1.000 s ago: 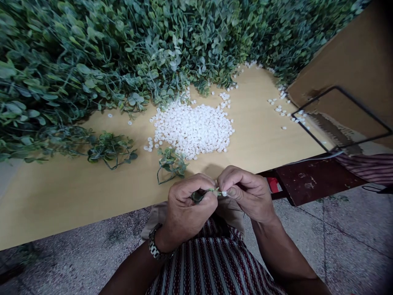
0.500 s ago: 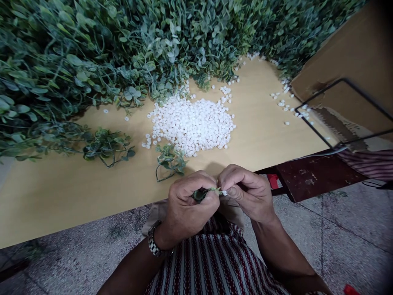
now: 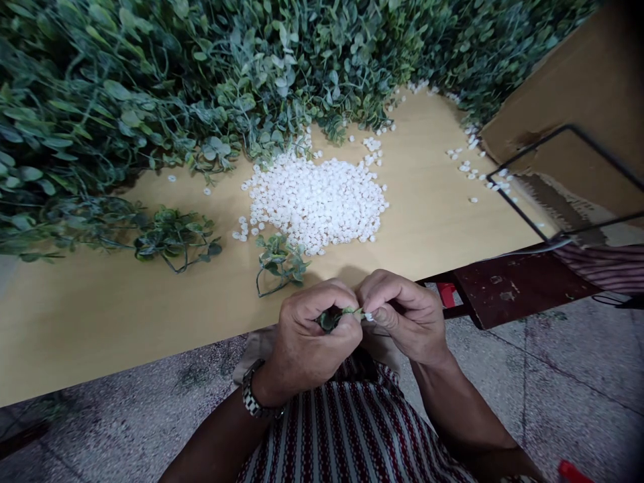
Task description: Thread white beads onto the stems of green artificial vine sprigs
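My left hand [image 3: 318, 339] is closed around a small green leafy sprig [image 3: 329, 318], most of it hidden by the fingers. At the sprig's right end, my right hand [image 3: 406, 315] pinches a small white plastic piece [image 3: 369, 316] between thumb and forefinger. The piece touches the sprig's tip; whether it sits on the stem I cannot tell. Both hands are close together just off the table's front edge. Beyond them lies a large heap of the same white pieces [image 3: 322, 204]. A loose leafy sprig [image 3: 282, 261] rests between the heap and my left hand.
Dense artificial foliage [image 3: 241, 74] fills the back and left of the table [image 3: 125, 322]. Another leafy sprig [image 3: 174, 238] lies at left. At right stand a torn cardboard box [image 3: 578, 127] and a black wire frame [image 3: 523, 218]. A dark red bench [image 3: 523, 285] is below.
The hands keep the same hold on the sprig and the white piece, with barely any finger movement. The view has shifted very slightly.
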Motion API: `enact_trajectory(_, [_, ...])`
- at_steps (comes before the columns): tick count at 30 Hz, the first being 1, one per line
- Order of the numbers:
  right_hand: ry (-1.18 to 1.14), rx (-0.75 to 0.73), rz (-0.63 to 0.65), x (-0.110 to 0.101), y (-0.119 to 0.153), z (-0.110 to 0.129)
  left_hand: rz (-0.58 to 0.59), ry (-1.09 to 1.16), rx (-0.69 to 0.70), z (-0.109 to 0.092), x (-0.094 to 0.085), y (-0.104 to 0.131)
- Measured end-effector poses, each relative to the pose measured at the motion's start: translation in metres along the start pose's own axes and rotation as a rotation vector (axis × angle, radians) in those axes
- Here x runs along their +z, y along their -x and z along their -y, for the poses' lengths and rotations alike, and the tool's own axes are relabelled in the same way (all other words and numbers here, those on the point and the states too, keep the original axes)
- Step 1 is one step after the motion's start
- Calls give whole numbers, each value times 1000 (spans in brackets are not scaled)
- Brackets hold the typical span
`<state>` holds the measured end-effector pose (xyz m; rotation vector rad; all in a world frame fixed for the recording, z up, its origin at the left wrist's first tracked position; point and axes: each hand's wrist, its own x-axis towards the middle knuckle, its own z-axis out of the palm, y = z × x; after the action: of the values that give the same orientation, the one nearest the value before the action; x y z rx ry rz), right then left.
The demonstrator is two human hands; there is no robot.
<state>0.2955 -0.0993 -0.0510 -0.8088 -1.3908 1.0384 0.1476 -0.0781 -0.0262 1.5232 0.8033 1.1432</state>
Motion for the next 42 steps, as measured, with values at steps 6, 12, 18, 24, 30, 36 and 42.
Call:
enact_trajectory(6, [-15, 29, 24, -1, -1, 0, -4, 10, 35, 3, -1, 1])
enact_trajectory(12, [-46, 47, 50, -3, -1, 1, 9, -8, 50, 3, -3, 3])
enact_trajectory(18, [-56, 52, 53, -2, -1, 0, 24, -10, 55, 4, -4, 3])
enact_trajectory(24, [-1, 64, 58, -2, -2, 2, 50, -33, 63, 4, -5, 3])
enact_trajectory(30, [170, 69, 102, -3, -5, 5, 90, -77, 42, 6, -8, -1])
enact_trajectory(36, [277, -22, 68, -21, 4, 11, 316, -266, 256, -2, -6, 19])
enact_trajectory(42, [380, -97, -153, -35, 10, 8, 626, -773, 59, 46, 18, 17])
